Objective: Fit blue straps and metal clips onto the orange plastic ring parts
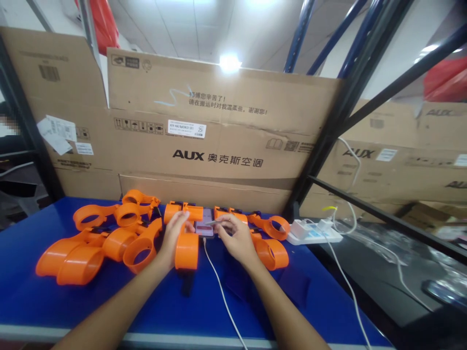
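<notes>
My left hand is closed around an orange plastic tape dispenser, whose wide round end faces me. My right hand pinches a small, thin, greyish piece between thumb and fingers; its exact kind is too small to make out. Between the hands lies a phone with its screen lit, and a white cable runs from its lower end towards me. The thin piece is over the phone's screen. Just behind my left hand are more orange dispensers with dark parts.
Several orange dispensers cover the left of the blue table; others lie to the right. A white power strip with plugs sits at the right edge. A large cardboard sheet and black rack posts stand behind.
</notes>
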The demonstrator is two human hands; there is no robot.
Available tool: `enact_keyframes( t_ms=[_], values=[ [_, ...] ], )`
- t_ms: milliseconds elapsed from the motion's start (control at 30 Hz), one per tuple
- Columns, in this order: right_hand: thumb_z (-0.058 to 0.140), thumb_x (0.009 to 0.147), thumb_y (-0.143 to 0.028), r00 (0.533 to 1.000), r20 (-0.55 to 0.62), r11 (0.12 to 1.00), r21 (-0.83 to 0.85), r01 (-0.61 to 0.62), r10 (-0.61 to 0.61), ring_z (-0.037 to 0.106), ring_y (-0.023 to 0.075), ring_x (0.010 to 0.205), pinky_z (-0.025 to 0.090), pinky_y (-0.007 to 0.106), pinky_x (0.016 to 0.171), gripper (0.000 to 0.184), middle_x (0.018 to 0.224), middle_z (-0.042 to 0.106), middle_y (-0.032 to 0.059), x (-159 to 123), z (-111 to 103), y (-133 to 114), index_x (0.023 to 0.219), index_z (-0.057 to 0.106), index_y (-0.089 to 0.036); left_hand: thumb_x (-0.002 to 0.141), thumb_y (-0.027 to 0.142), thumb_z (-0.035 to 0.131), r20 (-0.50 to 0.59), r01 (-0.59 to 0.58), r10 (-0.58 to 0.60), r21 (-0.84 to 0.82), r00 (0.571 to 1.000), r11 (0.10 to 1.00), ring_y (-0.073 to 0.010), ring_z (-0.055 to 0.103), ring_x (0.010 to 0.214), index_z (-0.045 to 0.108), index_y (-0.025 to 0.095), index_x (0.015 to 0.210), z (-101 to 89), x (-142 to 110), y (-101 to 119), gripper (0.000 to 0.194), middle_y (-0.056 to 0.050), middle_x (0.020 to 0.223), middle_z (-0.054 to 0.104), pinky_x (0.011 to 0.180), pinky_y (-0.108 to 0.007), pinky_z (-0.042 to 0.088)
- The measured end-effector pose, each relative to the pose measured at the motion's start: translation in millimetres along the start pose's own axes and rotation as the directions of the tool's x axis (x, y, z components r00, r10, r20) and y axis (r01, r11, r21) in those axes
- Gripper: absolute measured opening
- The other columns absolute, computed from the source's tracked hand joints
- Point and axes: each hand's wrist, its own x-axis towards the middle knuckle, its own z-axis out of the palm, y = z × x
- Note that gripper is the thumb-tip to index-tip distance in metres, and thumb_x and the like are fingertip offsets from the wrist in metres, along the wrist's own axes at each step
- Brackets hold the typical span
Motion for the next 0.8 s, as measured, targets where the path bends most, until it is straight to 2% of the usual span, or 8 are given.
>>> enact_keyframes(
  t_ms=[100,200,267,367,467,667,800],
  values=[
    [0.068,0.089,-0.044,0.999,-0.032,0.988,0.151,-0.001,0.006,0.070,0.0190,0.072,0.058,0.031,0.064,0.024,0.084,0.073,0.0042,1.6,0.0,-2.3,0.096,0.062,-0.022,0.071,0.050,0.082,0.020,-0.080,0.079,0.083,0.997,0.993,-0.0116,0.057,0.049,0.056,0.019,0.078,0.1,1.8,-3.6,0.041,0.001,0.060,0.063,0.052,-0.023,0.048],
    [0.069,0.088,-0.046,0.992,-0.120,0.981,0.191,-0.006,0.029,0.063,0.0146,0.058,0.051,0.026,0.050,0.027,0.078,0.071,0.0031,4.0,-1.1,-4.7,0.093,0.062,-0.021,0.070,0.051,0.082,0.022,-0.073,0.072,0.083,0.997,0.994,-0.0113,0.056,0.047,0.056,0.020,0.079,0.4,2.5,-5.6,0.041,0.002,0.059,0.063,0.051,-0.022,0.047],
    [0.072,0.086,-0.045,0.985,-0.169,0.973,0.230,-0.006,0.046,0.060,0.0130,0.054,0.049,0.024,0.046,0.029,0.077,0.070,0.0014,5.7,-1.4,-5.0,0.097,0.059,-0.021,0.069,0.051,0.082,0.019,-0.060,0.058,0.090,0.998,0.994,-0.0114,0.055,0.045,0.056,0.020,0.082,1.7,1.2,-6.3,0.043,0.002,0.059,0.064,0.048,-0.022,0.045],
    [0.075,0.084,-0.042,0.978,-0.198,0.945,0.328,-0.001,0.070,0.063,0.0140,0.057,0.055,0.026,0.051,0.039,0.076,0.068,-0.0020,7.4,-0.9,-3.7,0.110,0.052,-0.024,0.068,0.051,0.083,0.019,-0.039,0.037,0.082,0.999,0.996,-0.0115,0.056,0.045,0.056,0.021,0.089,5.4,-3.7,-7.3,0.046,0.002,0.060,0.065,0.047,-0.021,0.044],
    [0.078,0.081,-0.039,0.976,-0.190,0.920,0.393,-0.020,0.102,0.066,0.0152,0.061,0.059,0.030,0.056,0.046,0.078,0.067,-0.0033,8.1,0.1,-2.2,0.116,0.050,-0.025,0.069,0.050,0.083,0.064,-0.004,0.001,0.045,0.998,0.999,-0.0117,0.058,0.047,0.055,0.021,0.093,9.8,-9.7,-8.3,0.047,0.002,0.061,0.067,0.049,-0.021,0.045],
    [0.082,0.076,-0.042,0.972,-0.191,0.913,0.405,-0.049,0.137,0.072,0.0181,0.068,0.064,0.036,0.069,0.050,0.083,0.070,-0.0002,8.7,1.8,-0.8,0.114,0.056,-0.024,0.070,0.047,0.083,0.111,0.060,-0.065,0.050,0.992,0.997,-0.0146,0.063,0.049,0.055,0.022,0.096,12.9,-14.6,-10.7,0.046,0.000,0.064,0.069,0.051,-0.023,0.048],
    [0.082,0.077,-0.043,0.969,-0.203,0.918,0.393,-0.052,0.141,0.073,0.0183,0.071,0.065,0.036,0.071,0.044,0.086,0.071,0.0010,8.3,2.1,0.4,0.110,0.059,-0.023,0.070,0.046,0.083,0.131,0.079,-0.084,0.039,0.988,0.996,-0.0151,0.063,0.048,0.054,0.022,0.096,12.6,-13.7,-11.0,0.046,0.001,0.063,0.069,0.051,-0.024,0.049]
  ],
)
